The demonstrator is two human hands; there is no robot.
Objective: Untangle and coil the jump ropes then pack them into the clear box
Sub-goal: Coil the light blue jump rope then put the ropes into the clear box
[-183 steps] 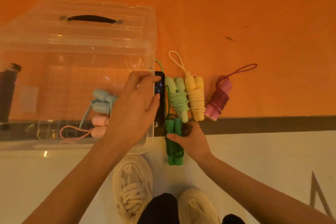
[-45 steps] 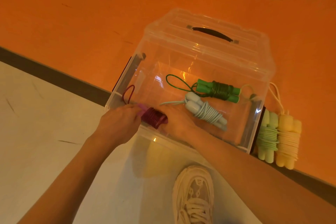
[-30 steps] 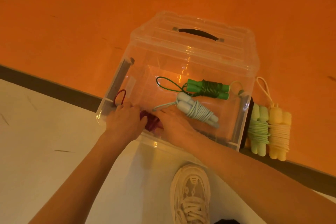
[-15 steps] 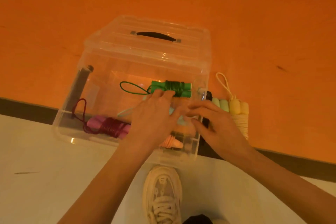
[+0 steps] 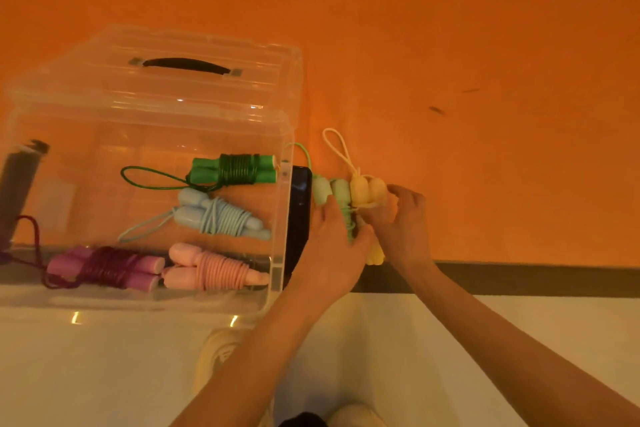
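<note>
left hand (image 5: 334, 239) grips mint rope (image 5: 329, 189), right hand (image 5: 401, 222) grips yellow rope (image 5: 367, 189), beside clear box (image 5: 277, 284).

Both forearms are bare, without sleeves, watch or rings. The left hand (image 5: 330, 246) and right hand (image 5: 401, 222) are ungloved. Cream lace-up shoe (image 5: 214, 364); dark trouser edge (image 5: 303, 419).

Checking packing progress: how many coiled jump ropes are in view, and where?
6. In the clear box: green, blue, purple, pink. Outside, right of it, under the hands: mint, yellow. None seem hidden.
</note>
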